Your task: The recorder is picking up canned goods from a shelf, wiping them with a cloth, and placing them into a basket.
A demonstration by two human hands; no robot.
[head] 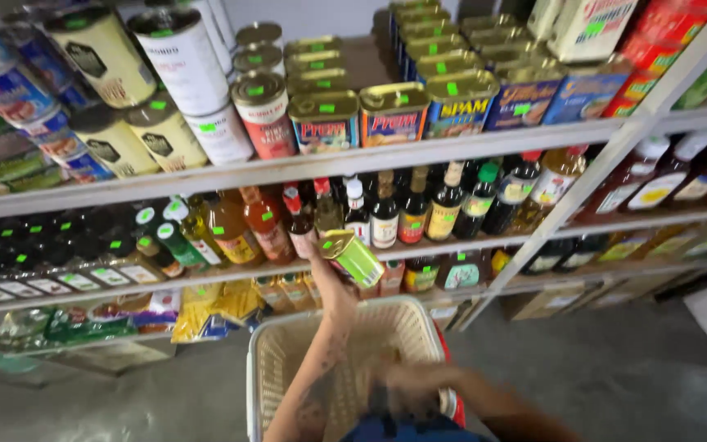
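Fingers (321,250) of the left hand (333,282) clamp a tilted green can (353,255) above the basket (267,360); loosely held, it may slip. Right hand (415,385) grips the basket's rim, blurred.

The left hand (333,274) is raised on an outstretched forearm, fingers closed around what is gripped — the right hand (415,385) is held low, blurred, its grip unclear.

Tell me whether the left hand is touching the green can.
Touching. The head view shows the left hand gripping the green can from below, above the basket.
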